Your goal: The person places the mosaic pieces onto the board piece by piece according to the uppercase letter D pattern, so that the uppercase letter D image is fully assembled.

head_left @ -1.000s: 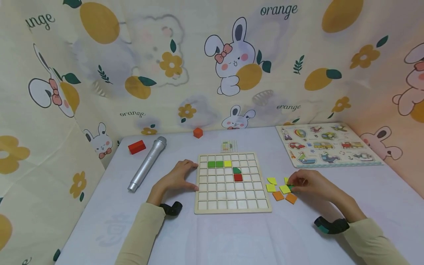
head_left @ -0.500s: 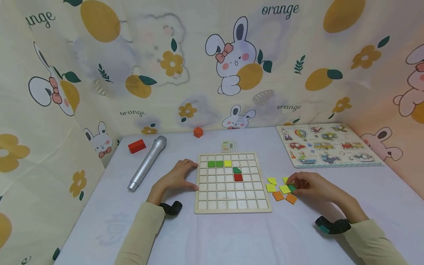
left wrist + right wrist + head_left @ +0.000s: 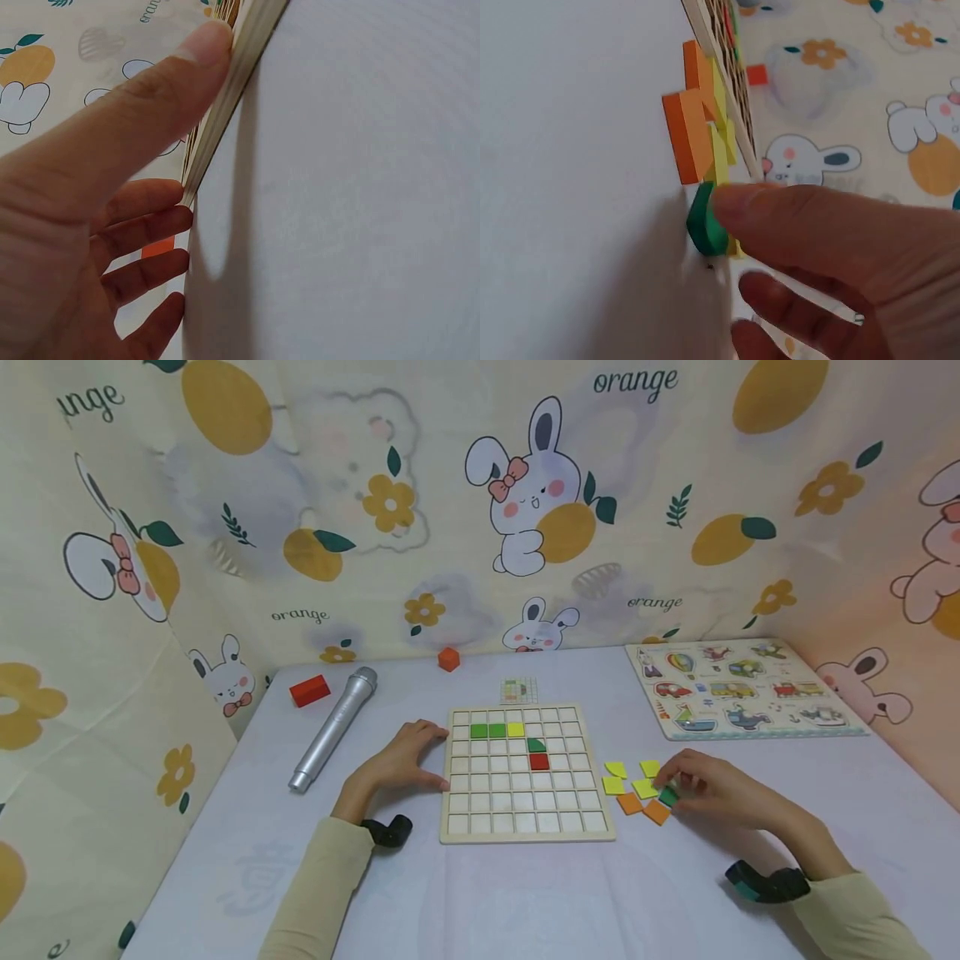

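Pinching a small green tile point(image 3: 669, 796) between thumb and fingers, the right hand point(image 3: 712, 792) sits on the table point(image 3: 525, 893) just right of the loose yellow tiles point(image 3: 630, 779) and orange tiles point(image 3: 645, 807). The tile is down at table level, touching that little pile. The left hand point(image 3: 397, 764) lies flat with fingers relaxed, thumb and fingertips against the left edge of the grid board point(image 3: 525, 772). Further back there's a silver microphone point(image 3: 333, 729), a red block point(image 3: 310, 691), an orange cube point(image 3: 448, 659) and a vehicle puzzle point(image 3: 742, 687).
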